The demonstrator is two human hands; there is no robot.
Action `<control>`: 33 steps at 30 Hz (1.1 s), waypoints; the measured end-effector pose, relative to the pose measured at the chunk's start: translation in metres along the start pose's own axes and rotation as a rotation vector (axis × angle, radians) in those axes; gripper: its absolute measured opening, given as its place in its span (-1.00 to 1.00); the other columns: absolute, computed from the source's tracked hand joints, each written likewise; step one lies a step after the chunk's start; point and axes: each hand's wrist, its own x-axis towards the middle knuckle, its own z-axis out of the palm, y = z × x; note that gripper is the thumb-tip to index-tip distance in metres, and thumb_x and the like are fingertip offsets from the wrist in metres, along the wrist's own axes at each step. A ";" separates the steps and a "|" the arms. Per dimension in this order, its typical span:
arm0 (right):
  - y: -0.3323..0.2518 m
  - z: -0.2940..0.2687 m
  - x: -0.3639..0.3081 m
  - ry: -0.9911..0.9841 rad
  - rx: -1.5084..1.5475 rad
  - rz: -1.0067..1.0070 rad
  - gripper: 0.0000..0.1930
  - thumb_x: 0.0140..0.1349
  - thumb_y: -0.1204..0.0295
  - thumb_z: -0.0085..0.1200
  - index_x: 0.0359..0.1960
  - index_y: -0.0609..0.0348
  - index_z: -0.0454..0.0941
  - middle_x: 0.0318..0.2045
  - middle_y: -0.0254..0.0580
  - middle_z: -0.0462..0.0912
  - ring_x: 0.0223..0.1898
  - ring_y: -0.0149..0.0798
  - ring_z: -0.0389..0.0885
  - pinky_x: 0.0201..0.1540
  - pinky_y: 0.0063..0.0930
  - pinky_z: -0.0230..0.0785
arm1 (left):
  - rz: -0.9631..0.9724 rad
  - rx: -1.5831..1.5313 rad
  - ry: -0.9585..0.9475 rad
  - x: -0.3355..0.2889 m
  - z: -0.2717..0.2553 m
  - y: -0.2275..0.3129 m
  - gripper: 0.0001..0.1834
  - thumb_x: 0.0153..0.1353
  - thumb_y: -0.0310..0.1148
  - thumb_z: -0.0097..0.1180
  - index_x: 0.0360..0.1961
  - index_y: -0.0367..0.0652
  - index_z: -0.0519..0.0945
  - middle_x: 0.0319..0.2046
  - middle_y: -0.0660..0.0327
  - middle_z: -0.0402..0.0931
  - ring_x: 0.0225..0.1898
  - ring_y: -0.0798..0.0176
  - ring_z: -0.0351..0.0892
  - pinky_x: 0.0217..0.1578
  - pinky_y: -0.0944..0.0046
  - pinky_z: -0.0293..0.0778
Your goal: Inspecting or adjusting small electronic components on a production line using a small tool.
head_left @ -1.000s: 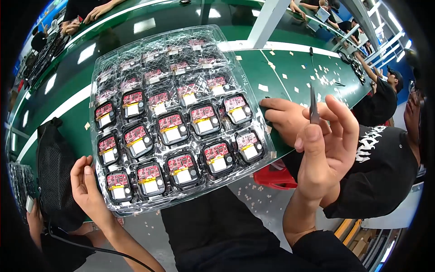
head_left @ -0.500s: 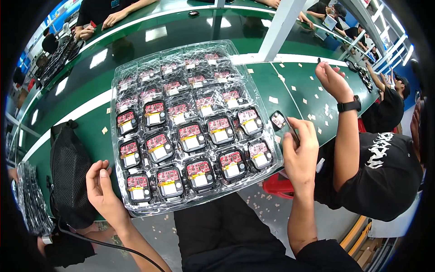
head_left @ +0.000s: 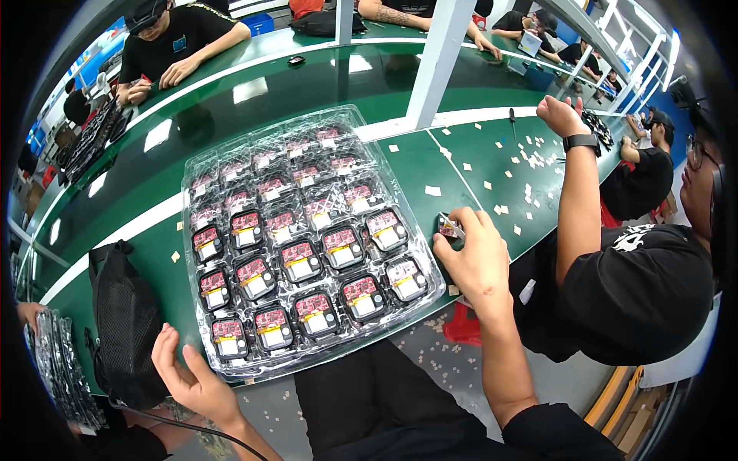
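A clear plastic tray (head_left: 419, 307) lies on the green table, its pockets holding rows of small square black-rimmed devices (head_left: 300, 261) with red circuit boards; silver-white parts show in the nearer rows. At the tray's near left corner is my left hand (head_left: 192, 376), fingers apart and slightly curled, with nothing in it. Just beyond the tray's right edge, my right hand (head_left: 473, 253) is closed on slim metal tweezers (head_left: 457, 228). Their tips are at a single small black-rimmed device (head_left: 445, 223), partly hidden by my fingers. Whether my fingers also touch that device I cannot tell.
Left of the tray rests a black mesh bag (head_left: 123, 315), with a stack of clear trays (head_left: 65, 369) farther left. Small paper pieces (head_left: 530, 157) and a screwdriver (head_left: 513, 123) lie at the right. A metal post (head_left: 438, 69) stands behind. A co-worker (head_left: 638, 292) sits close at right.
The whole view has shifted, so the tray appears lower and farther left. My right hand has closed in over the small device, covering more of it. My left hand remains beside the tray.
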 end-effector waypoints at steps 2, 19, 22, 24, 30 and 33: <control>0.009 -0.004 0.000 0.027 0.064 0.006 -0.65 0.13 0.31 0.28 -0.08 0.17 0.57 -0.17 0.02 0.63 -0.21 0.15 0.69 -0.13 -0.04 0.52 | 0.077 0.049 0.001 -0.008 -0.002 0.012 -0.74 0.47 -0.55 -0.08 0.11 -0.43 0.49 0.18 -0.03 0.45 0.29 0.01 0.43 0.32 0.04 0.32; -0.004 -0.044 -0.055 -0.006 1.010 -0.228 -0.29 0.03 0.77 0.20 0.27 0.30 0.25 0.21 0.16 0.56 -0.63 -0.75 0.19 -0.59 -0.80 0.03 | 0.487 -0.204 -0.161 -0.062 -0.028 0.010 -0.78 0.43 -0.30 -0.01 -0.13 -0.27 0.50 -0.34 0.08 0.41 -0.42 0.15 0.42 -0.37 0.17 0.41; -0.010 -0.042 -0.068 -0.074 1.043 -0.321 -0.26 -0.01 0.76 0.26 0.26 0.30 0.24 0.19 0.18 0.58 -0.63 -0.76 0.19 -0.60 -0.81 0.03 | 0.444 -0.425 -0.314 -0.075 -0.011 0.035 -0.74 0.39 -0.27 0.16 -0.32 -0.29 0.56 -0.55 0.17 0.45 -0.63 0.24 0.44 -0.60 0.30 0.39; -0.012 -0.044 -0.074 -0.148 1.099 -0.383 -0.25 -0.03 0.77 0.27 0.25 0.30 0.24 0.18 0.19 0.59 -0.63 -0.76 0.18 -0.60 -0.82 0.02 | 0.371 -0.619 -0.455 -0.082 0.003 0.060 -0.66 0.34 -0.20 0.29 -0.32 -0.33 0.60 -0.56 0.15 0.52 -0.59 0.22 0.57 -0.58 0.31 0.49; -0.033 -0.042 -0.101 -0.402 1.238 -0.506 -0.41 0.03 0.63 0.45 0.08 0.25 0.37 0.07 0.34 0.66 -0.70 -0.70 0.25 -0.65 -0.78 0.15 | -0.224 -1.048 -0.612 -0.081 0.017 0.122 -0.14 0.19 -0.05 0.41 0.30 -0.49 0.40 0.17 -0.22 0.47 0.07 -0.07 0.66 0.03 0.08 0.66; -0.036 -0.046 -0.109 -0.586 1.146 -0.590 -0.39 0.06 0.66 0.42 0.06 0.18 0.27 0.11 0.40 0.61 -0.66 -0.73 0.13 -0.51 -0.80 0.25 | -0.328 -1.222 -0.732 -0.071 0.019 0.126 -0.09 0.24 -0.18 0.37 0.41 -0.54 0.22 0.36 -0.25 0.23 0.34 -0.06 0.40 0.31 0.03 0.42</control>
